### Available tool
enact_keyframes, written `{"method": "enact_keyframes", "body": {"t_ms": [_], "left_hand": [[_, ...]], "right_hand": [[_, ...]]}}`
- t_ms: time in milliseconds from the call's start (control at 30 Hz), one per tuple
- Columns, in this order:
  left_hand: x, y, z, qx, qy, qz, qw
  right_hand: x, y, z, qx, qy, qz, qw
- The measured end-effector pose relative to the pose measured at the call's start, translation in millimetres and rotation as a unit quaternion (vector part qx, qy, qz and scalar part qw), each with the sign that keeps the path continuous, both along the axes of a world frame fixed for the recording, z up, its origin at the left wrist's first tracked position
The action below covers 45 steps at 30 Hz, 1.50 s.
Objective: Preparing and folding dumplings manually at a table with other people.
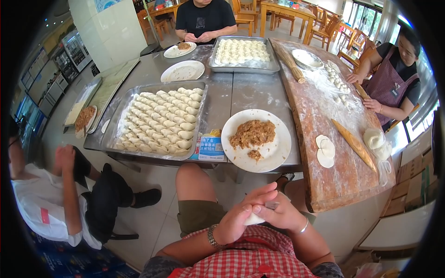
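Observation:
My left hand point(240, 217) and my right hand point(283, 212) are cupped together above my lap, closed around a white dough dumpling point(254, 219). A small flat metal tool point(272, 205) shows between the thumb and fingers of my right hand; most of it is hidden. On the table before me lies a white plate point(240, 164) with minced filling point(255, 133). Left of it stands a metal tray point(199, 139) with rows of folded dumplings point(167, 120). Several round dough wrappers point(325, 153) overlap on the floured wooden board point(333, 194) to the right.
A pointed wooden rolling pin point(354, 144), a plastic bag point(377, 142) and a metal bowl point(307, 59) lie on the board. Farther back are a second dumpling tray point(243, 69) and an oval plate point(182, 71). People sit left point(52, 205), opposite point(205, 21) and right point(396, 76).

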<state>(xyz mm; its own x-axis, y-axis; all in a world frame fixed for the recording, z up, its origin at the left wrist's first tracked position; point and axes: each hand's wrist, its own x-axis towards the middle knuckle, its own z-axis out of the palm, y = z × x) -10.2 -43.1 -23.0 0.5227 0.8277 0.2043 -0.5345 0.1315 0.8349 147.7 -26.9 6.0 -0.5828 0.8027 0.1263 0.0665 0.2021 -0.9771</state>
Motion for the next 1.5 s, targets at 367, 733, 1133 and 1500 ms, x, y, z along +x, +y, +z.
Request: {"method": "enact_keyframes", "body": {"t_ms": [367,733,1133,1500], "left_hand": [[-2.3,2.0,7.4,0.211,0.044,0.059,0.975],[2.4,29.2,-26.8,-0.146,-0.083,0.036,0.985],[-0.9,18.8,-16.8,-0.249,0.047,0.065,0.965],[-6.3,28.3,-19.1,-0.249,-0.049,0.023,0.967]], "right_hand": [[-8.7,-15.2,-6.9,0.178,0.017,-0.071,0.981],[-0.2,23.9,-23.0,0.021,-0.022,-0.142,0.989],[5.9,27.0,-40.5,0.289,-0.086,-0.202,0.932],[15.8,25.5,-35.2,0.175,0.013,-0.219,0.96]]}}
